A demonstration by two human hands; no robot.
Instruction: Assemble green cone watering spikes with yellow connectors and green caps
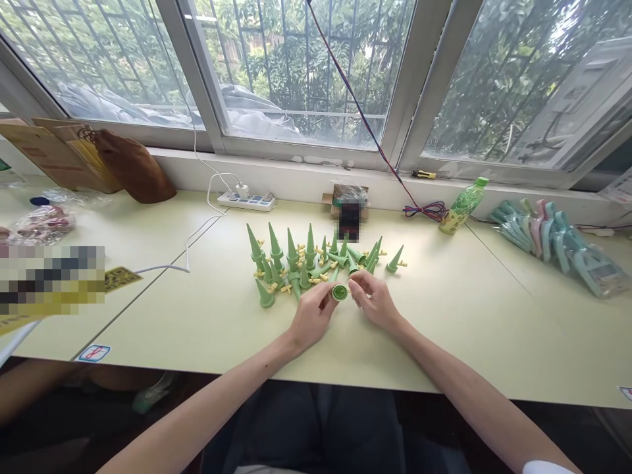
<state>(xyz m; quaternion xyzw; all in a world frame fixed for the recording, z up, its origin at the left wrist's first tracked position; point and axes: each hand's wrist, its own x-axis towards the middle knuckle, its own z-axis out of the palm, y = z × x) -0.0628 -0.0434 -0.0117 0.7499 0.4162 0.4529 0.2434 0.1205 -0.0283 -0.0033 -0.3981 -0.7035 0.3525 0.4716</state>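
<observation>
My left hand [312,315] is closed around a green plastic watering spike [340,293], whose round open end faces me. Just right of that end, my right hand [374,299] has its thumb and fingers pinched together; what lies between them is too small to make out. Beyond both hands stands a cluster of similar green cone-shaped watering spikes [293,253], some upright and some lying over, many with small yellow valves [273,288] on their sides. One spike [265,295] stands at the near left of the cluster, and another [395,260] leans at its right.
Behind the cluster sits a small open box [363,197]. Along the window are a power strip [247,200], a coiled red-and-black cable [427,210], a green-capped bottle [464,205] and bagged pastel plastic items [560,237]. A brown pouch [131,168] lies at left; a person's arm shows below the table.
</observation>
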